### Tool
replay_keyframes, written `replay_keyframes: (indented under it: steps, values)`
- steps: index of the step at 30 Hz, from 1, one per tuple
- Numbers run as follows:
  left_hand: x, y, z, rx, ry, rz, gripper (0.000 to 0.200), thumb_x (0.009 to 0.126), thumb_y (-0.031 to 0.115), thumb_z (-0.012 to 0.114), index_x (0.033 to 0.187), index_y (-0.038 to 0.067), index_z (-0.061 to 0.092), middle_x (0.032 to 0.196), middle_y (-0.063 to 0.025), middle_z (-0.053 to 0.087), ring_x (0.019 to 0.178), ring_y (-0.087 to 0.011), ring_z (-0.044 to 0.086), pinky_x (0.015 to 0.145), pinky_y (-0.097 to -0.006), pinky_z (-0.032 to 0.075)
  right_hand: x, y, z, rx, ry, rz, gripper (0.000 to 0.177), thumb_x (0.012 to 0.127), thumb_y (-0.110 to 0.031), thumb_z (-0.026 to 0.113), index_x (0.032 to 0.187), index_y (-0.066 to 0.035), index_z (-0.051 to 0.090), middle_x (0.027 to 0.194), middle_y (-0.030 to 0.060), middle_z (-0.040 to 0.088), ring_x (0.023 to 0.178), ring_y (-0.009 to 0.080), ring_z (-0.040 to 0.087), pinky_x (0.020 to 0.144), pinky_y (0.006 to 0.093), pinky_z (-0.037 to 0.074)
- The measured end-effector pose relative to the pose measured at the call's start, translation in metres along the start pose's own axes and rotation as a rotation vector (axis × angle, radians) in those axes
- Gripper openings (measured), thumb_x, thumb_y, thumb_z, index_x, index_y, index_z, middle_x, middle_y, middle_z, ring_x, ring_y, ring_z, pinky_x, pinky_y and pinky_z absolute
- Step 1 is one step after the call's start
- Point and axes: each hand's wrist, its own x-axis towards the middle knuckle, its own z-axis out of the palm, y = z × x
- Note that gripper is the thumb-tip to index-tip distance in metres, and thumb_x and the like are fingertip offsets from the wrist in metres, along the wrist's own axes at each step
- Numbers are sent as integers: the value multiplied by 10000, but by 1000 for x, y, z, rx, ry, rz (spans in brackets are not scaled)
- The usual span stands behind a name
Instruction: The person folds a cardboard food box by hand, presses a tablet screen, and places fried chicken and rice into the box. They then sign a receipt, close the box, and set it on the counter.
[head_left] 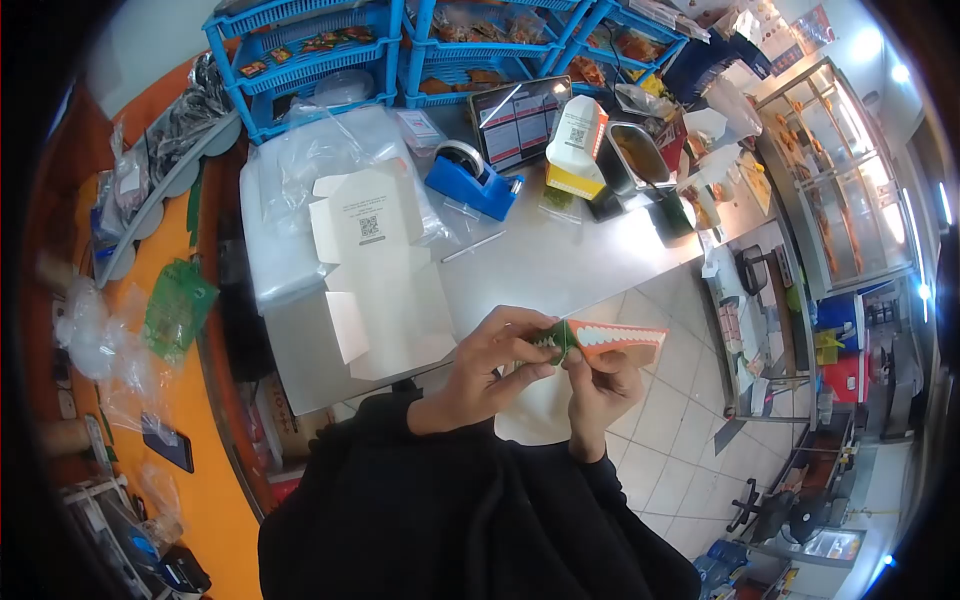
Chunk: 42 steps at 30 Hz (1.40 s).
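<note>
Two hands on a printed carton
In the head view, the left hand (490, 365) and right hand (605, 385), close together, pinch the green-and-orange carton (610, 340) between fingers and thumbs, just off the edge of the metal table (500, 270); an unfolded white box (385, 270) lies on the table.

Your carton (618, 338): orange and green, jagged white band. Your sleeves (388, 420): black. Flat box (385, 280): off-white, black QR pattern. Tape dispenser (480, 190): blue.
</note>
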Motion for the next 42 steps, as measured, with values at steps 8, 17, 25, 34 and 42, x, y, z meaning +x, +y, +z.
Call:
replay_keyframes:
  steps: [8,17,25,34,42]
  values:
    - [1,1,-4,-56,2,-6,82,685,-10,588,747,4,537,1007,-115,412,902,-244,504,756,-318,438,3,-4,5,52,-32,-10,94,682,77,548,689,6,486,693,82,544,568,111,517,516,210,421]
    - [0,2,-8,-32,-43,7,84,700,22,589,767,10,538,1018,-131,381,959,-281,485,820,-347,425,4,-6,7,263,-44,154,158,669,65,582,750,-2,464,771,120,560,603,127,544,524,225,440]
    - [1,12,-9,-138,-16,-78,97,670,23,617,743,17,554,998,-104,423,934,-229,495,773,-317,436,20,2,-9,655,-309,338,416,633,71,603,989,-13,406,899,101,544,826,152,539,714,268,440]
    - [-1,17,-9,-113,-9,-102,98,668,19,617,745,17,557,1004,-101,421,931,-218,494,797,-313,429,24,1,-7,770,-299,483,402,606,62,615,966,-4,450,878,93,555,770,143,547,670,248,450]
    - [-7,19,-5,-121,-26,-98,121,658,12,625,765,20,568,1008,-95,433,906,-215,511,762,-298,432,24,3,-12,872,-311,647,342,597,62,616,914,-4,505,822,89,572,698,139,554,620,241,456]
